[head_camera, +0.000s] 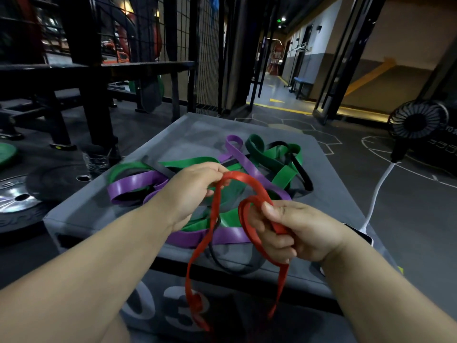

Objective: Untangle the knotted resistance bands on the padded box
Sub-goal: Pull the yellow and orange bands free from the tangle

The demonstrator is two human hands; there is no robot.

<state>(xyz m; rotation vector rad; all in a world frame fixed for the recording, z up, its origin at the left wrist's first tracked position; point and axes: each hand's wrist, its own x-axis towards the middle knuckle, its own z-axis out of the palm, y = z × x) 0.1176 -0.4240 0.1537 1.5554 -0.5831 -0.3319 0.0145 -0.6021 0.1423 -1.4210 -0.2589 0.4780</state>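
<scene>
Both hands pinch the red band [249, 180], left hand [190, 191] high-far, right hand [294, 231] nearer, loop hanging off the padded box [81, 211] front.

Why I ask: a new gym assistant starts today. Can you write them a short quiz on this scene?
1. Multiple choice: how many hands hold the red band? A none, B one, C both.
2. True or false: the purple band and the green band lie on the padded box.
3. Short answer: what black appliance stands on the floor to the right of the box?

Key:
1. C. The left hand and the right hand both pinch it.
2. True.
3. A fan.
</scene>
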